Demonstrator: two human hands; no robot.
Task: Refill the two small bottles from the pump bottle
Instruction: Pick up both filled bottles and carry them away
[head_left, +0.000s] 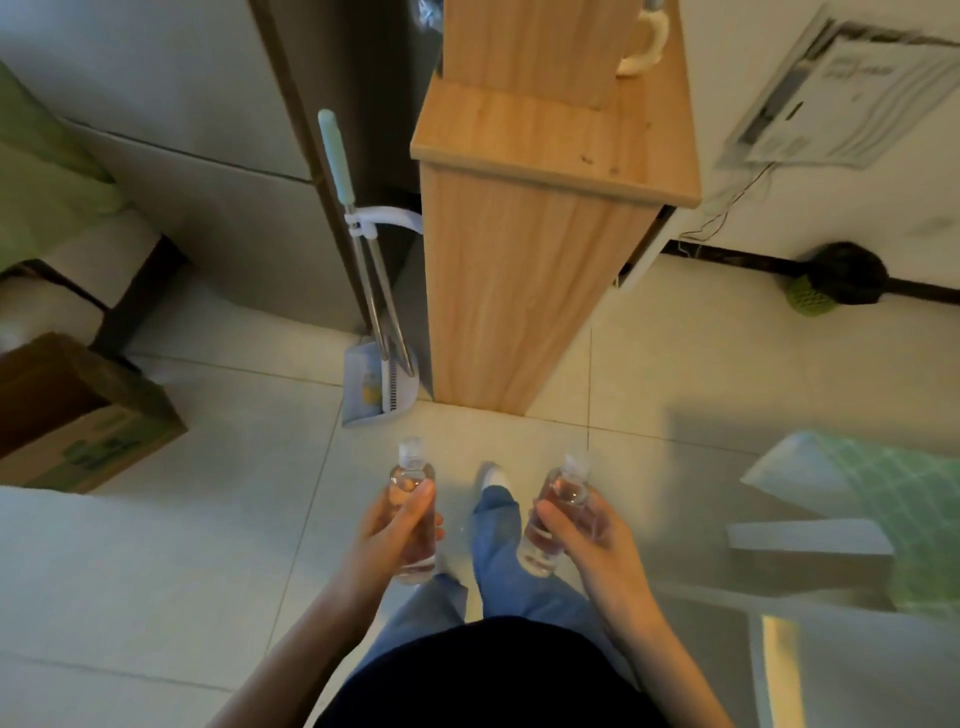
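Observation:
I stand on a tiled floor and carry one small clear bottle in each hand at waist height. My left hand (395, 530) grips the left small bottle (411, 470), which has a clear flip cap and stands nearly upright. My right hand (582, 530) grips the right small bottle (563, 488), tilted a little to the right, also capped. Both bottles show clear liquid inside. No pump bottle is in view.
A tall wooden cabinet (524, 270) stands straight ahead, with a cream mug (644, 47) on its top. A broom and dustpan set (374, 338) leans at its left. A cardboard box (78, 415) sits at the left, a green-patterned white surface (857, 493) at the right.

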